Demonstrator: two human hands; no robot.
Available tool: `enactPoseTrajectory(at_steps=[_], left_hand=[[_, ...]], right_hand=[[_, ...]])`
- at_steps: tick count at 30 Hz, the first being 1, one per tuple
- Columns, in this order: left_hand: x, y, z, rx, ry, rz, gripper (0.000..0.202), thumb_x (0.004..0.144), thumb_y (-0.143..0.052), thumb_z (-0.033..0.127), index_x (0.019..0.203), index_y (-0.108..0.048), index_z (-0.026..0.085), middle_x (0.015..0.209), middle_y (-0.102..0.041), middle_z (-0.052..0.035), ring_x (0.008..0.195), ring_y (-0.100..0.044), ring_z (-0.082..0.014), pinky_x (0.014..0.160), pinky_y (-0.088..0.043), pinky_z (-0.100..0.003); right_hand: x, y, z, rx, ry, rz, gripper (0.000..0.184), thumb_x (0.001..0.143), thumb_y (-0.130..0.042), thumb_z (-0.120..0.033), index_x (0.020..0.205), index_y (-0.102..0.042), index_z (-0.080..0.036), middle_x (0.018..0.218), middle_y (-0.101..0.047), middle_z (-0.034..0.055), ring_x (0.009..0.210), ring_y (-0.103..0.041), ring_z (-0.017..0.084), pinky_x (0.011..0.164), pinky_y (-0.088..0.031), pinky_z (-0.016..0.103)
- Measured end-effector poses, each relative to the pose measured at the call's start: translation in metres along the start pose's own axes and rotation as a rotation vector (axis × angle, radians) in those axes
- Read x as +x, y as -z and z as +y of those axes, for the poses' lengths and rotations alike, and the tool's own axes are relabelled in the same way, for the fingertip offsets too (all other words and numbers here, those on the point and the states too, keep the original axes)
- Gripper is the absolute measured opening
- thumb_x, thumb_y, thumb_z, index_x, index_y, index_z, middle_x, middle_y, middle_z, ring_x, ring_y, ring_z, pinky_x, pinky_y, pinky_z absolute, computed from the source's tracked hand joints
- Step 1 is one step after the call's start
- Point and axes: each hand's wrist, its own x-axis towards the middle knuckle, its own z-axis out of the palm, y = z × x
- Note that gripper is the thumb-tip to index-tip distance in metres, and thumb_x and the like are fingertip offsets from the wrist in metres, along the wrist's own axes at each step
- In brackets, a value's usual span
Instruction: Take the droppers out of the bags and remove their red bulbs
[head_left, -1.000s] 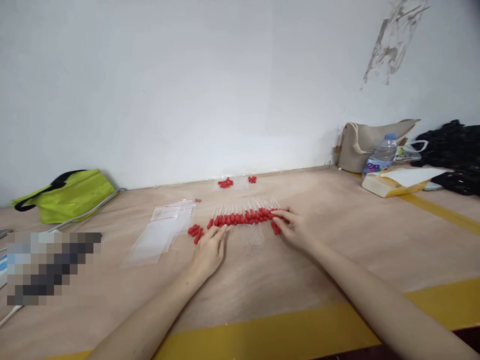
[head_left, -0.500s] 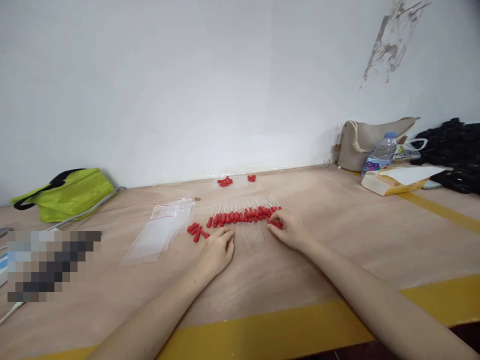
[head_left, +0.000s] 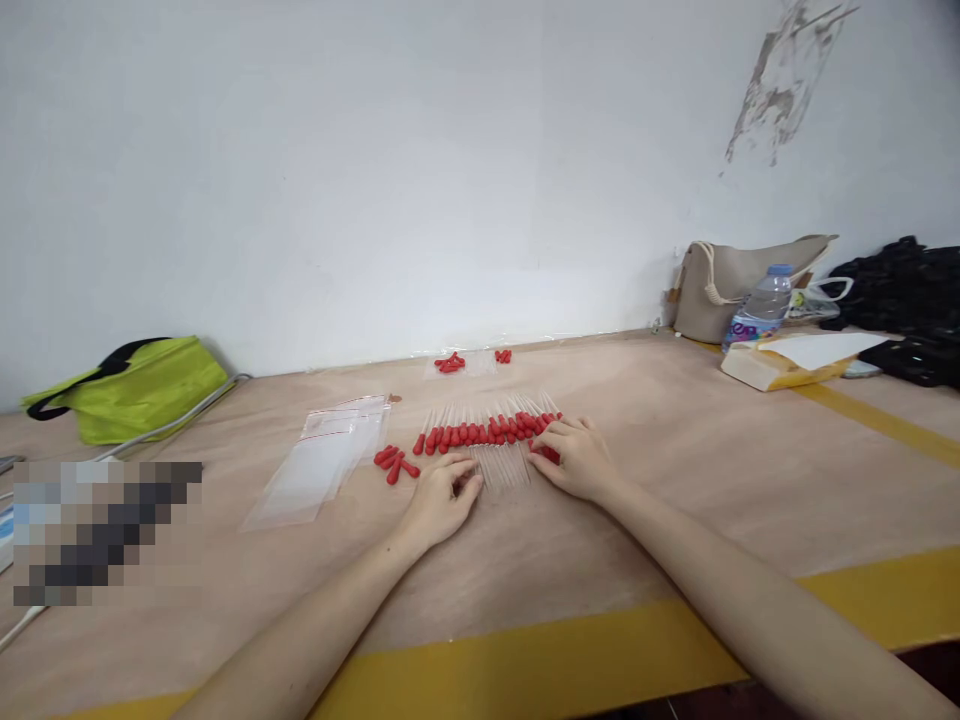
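Observation:
A row of several clear glass droppers with red rubber bulbs [head_left: 480,434] lies across the middle of the wooden table [head_left: 675,470]. My left hand [head_left: 439,500] rests at the near left end of the row, fingers curled and touching the clear tubes. My right hand [head_left: 574,455] lies at the right end, fingers bent over the last red bulbs. A few loose red bulbs [head_left: 394,463] sit just left of my left hand. What either hand grips is hidden.
Clear zip bags [head_left: 322,462] lie left of the row. A small bag with red bulbs [head_left: 454,365] sits near the wall. A lime bag [head_left: 131,390] is at far left; a beige bag [head_left: 739,280], water bottle [head_left: 757,305] and black items [head_left: 907,300] at right.
Both hands have moved inward along the row, the left one rightward and nearer, the right one leftward. The droppers are bunched closer together.

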Motion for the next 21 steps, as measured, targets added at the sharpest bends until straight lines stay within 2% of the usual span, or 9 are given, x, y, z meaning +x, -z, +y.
enactPoseTrajectory(at_steps=[3,5,9,11,14,18,21], left_hand=[[0.0,0.002,-0.005,0.008,-0.041,0.054,0.019,0.08,-0.051,0.022,0.092,-0.065,0.016,0.095,-0.063,-0.0066,0.083,-0.059,-0.0154,0.072,-0.049,-0.029],[0.003,0.007,-0.01,0.07,-0.106,0.108,0.019,0.081,-0.05,0.022,0.094,-0.064,0.018,0.096,-0.062,-0.0057,0.09,-0.057,-0.0167,0.079,-0.047,-0.032],[0.015,0.019,-0.028,0.3,-0.154,0.108,0.027,0.086,-0.044,0.028,0.108,-0.059,0.023,0.111,-0.057,-0.0067,0.105,-0.049,-0.0212,0.089,-0.04,-0.04],[0.023,0.023,-0.037,0.412,-0.148,0.053,0.032,0.087,-0.042,0.032,0.116,-0.054,0.026,0.123,-0.05,-0.0078,0.114,-0.043,-0.0242,0.094,-0.035,-0.044],[0.036,0.023,-0.045,0.489,-0.118,-0.088,0.038,0.089,-0.036,0.039,0.124,-0.047,0.03,0.135,-0.039,-0.0066,0.126,-0.03,-0.0273,0.101,-0.023,-0.05],[0.054,0.016,-0.043,0.432,0.014,-0.277,0.046,0.089,-0.023,0.05,0.13,-0.036,0.035,0.143,-0.028,-0.0051,0.132,-0.018,-0.0303,0.101,-0.014,-0.057],[0.064,0.01,-0.04,0.38,0.079,-0.364,0.051,0.086,-0.019,0.057,0.132,-0.032,0.038,0.145,-0.022,-0.0061,0.132,-0.014,-0.0335,0.098,-0.013,-0.061]], right_hand=[[0.0,-0.001,0.008,0.087,-0.11,0.057,0.011,0.077,-0.055,-0.027,0.072,-0.063,-0.021,0.076,-0.062,0.0022,0.079,-0.053,0.018,0.072,-0.03,0.032],[0.001,-0.002,0.014,0.14,-0.168,0.087,0.012,0.077,-0.055,-0.028,0.072,-0.063,-0.021,0.075,-0.061,0.0024,0.077,-0.053,0.018,0.072,-0.034,0.032],[0.008,-0.003,0.024,0.181,-0.222,0.08,0.014,0.075,-0.056,-0.031,0.079,-0.065,-0.021,0.08,-0.061,0.0038,0.082,-0.055,0.019,0.076,-0.039,0.034],[0.014,-0.006,0.027,0.157,-0.251,0.036,0.025,0.073,-0.059,-0.036,0.093,-0.065,-0.022,0.095,-0.061,0.0068,0.093,-0.054,0.022,0.081,-0.039,0.037],[0.025,-0.013,0.03,0.142,-0.258,-0.084,0.05,0.07,-0.062,-0.046,0.115,-0.056,-0.025,0.121,-0.05,0.0114,0.111,-0.047,0.027,0.09,-0.035,0.043],[0.04,-0.025,0.032,0.167,-0.279,-0.241,0.059,0.07,-0.059,-0.054,0.124,-0.048,-0.03,0.133,-0.039,0.0115,0.122,-0.036,0.029,0.094,-0.033,0.045],[0.047,-0.033,0.033,0.192,-0.294,-0.332,0.064,0.068,-0.058,-0.059,0.125,-0.046,-0.032,0.135,-0.036,0.0111,0.123,-0.034,0.03,0.094,-0.034,0.045]])
